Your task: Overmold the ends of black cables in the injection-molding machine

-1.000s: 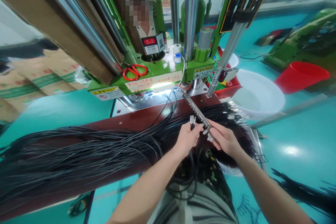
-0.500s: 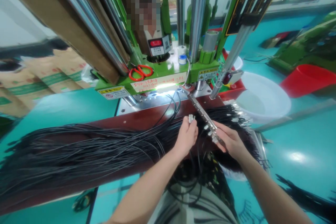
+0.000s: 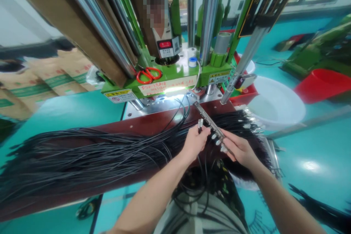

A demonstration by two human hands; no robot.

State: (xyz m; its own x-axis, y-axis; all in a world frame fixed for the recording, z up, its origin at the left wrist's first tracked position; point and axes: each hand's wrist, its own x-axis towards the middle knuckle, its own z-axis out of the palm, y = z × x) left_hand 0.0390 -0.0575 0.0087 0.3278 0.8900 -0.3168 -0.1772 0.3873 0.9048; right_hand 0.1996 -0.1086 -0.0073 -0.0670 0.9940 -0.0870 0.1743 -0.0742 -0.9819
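Observation:
My left hand [image 3: 194,142] is closed round a cable with a silvery connector [image 3: 200,122] sticking up past the fingers. Its fingertips are beside a long narrow metal bar [image 3: 208,120]; whether they touch it I cannot tell. My right hand [image 3: 241,149] grips the near end of that bar, which slants up and left towards the machine. Several small silvery connectors [image 3: 218,142] sit along the bar's near half. Thin black cables [image 3: 202,175] hang below my hands to my lap.
A thick bundle of black cables [image 3: 90,157] lies across the brown table [image 3: 115,127]. Behind it stands a green machine [image 3: 178,75] with red-handled scissors [image 3: 148,75] on it. A white basin [image 3: 276,102] and a red bucket [image 3: 320,86] are at right. A person is behind the machine.
My left hand has moved slightly right with the connector, closer to the bar. The bar's far end has dropped a little nearer to me. My right hand keeps its grip.

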